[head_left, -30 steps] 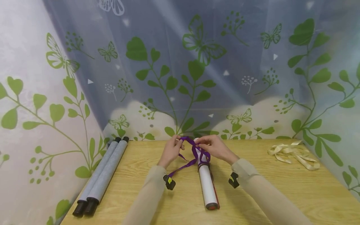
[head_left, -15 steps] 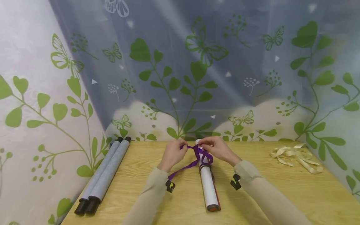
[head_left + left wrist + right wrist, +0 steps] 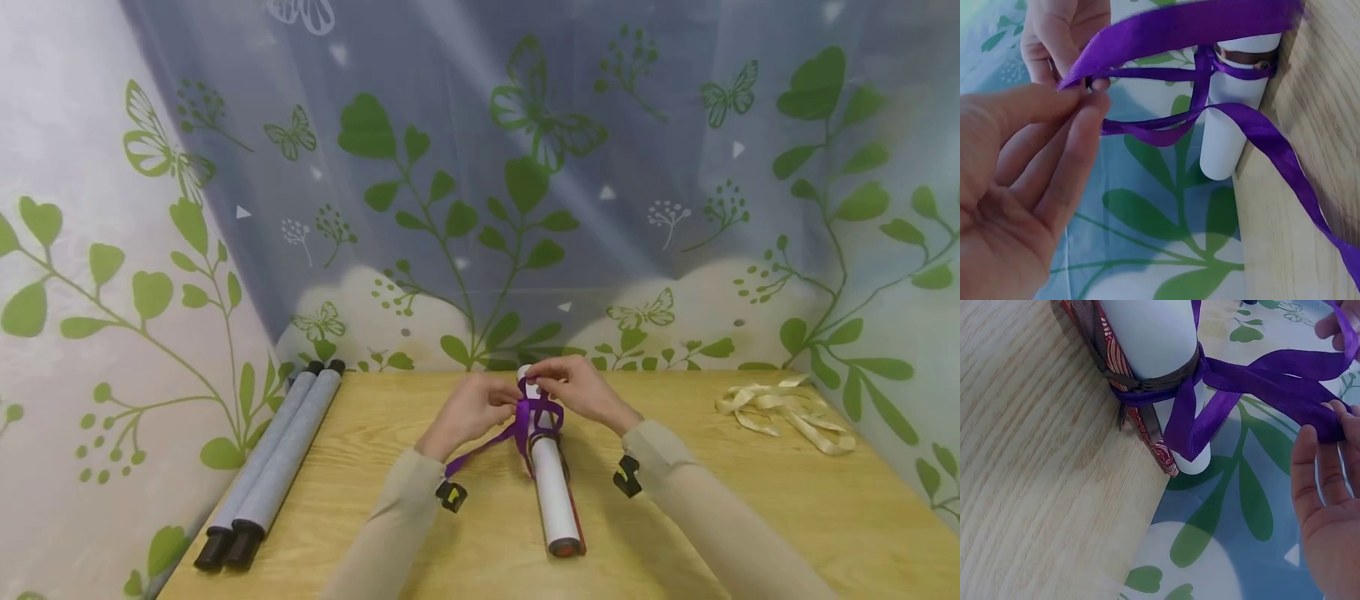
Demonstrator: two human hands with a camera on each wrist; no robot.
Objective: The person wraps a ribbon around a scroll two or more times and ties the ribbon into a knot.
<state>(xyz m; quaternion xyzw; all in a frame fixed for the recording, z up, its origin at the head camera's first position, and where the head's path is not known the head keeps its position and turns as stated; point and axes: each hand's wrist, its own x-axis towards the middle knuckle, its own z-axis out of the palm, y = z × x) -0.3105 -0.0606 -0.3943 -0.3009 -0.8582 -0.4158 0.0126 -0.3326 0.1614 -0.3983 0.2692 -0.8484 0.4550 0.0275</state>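
Observation:
A white rolled tube [image 3: 555, 500] lies lengthwise on the wooden table, with a purple ribbon [image 3: 522, 425] and a thin brown tie [image 3: 1166, 380] round it. Along its side runs a red patterned strip [image 3: 1163, 456]. My left hand [image 3: 471, 414] pinches the ribbon between thumb and fingers at the tube's left. Just above the tube's far part, my right hand [image 3: 581, 393] pinches a loop of the same ribbon. The fingertips of both hands are close together in the left wrist view, where a ribbon tail [image 3: 1279, 150] hangs down to the right. How the strands cross at the fingertips is hidden.
Two grey-blue rolls [image 3: 288, 458] with black ends lie side by side at the table's left. A loose heap of cream ribbon [image 3: 783, 412] is at the right. Behind the table [image 3: 675, 500] hangs a leaf-and-butterfly patterned curtain [image 3: 480, 208].
My left hand has moved right to the tube, drawing its ribbon strand in towards my right hand. A ribbon end now hangs down over the tube's left side. The right hand stays nearly in place.

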